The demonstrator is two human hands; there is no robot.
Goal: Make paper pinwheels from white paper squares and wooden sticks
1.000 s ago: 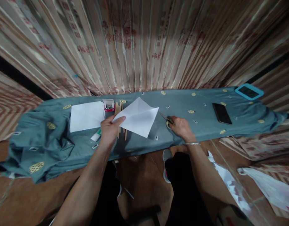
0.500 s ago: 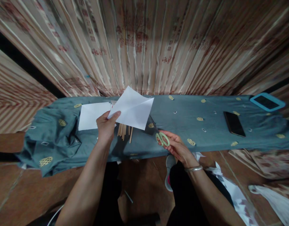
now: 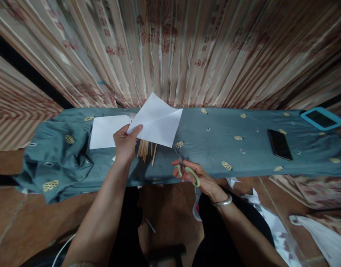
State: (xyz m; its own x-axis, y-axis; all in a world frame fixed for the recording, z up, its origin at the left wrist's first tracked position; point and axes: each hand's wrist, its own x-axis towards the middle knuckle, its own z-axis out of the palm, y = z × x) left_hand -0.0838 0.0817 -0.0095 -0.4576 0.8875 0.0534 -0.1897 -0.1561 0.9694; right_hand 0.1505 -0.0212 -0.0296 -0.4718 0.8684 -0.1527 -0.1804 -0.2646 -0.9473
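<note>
My left hand [image 3: 126, 142] pinches the near left corner of a white sheet of paper [image 3: 159, 122], thumb on top, holding it above the cloth. In my right hand [image 3: 199, 176] is a pair of scissors [image 3: 191, 174] with light green handles. Their blades stand apart just below the paper's near right corner, not touching it as far as I can see. Several thin wooden sticks [image 3: 143, 151] lie under the held sheet, their far ends hidden by it. More white paper [image 3: 108, 131] lies flat to the left of my left hand.
A grey-green cloth with yellow pineapples [image 3: 220, 129] covers the long bench. On its right side lie a black phone [image 3: 280, 144] and a blue-framed tablet [image 3: 322, 118]. A pleated curtain [image 3: 165, 55] hangs behind. White paper scraps [image 3: 273, 222] lie on the floor at right.
The scissors have moved down and slightly left, away from the paper's edge, and their blades and handles have spread apart. My left hand still holds the sheet. The view has shifted slightly.
</note>
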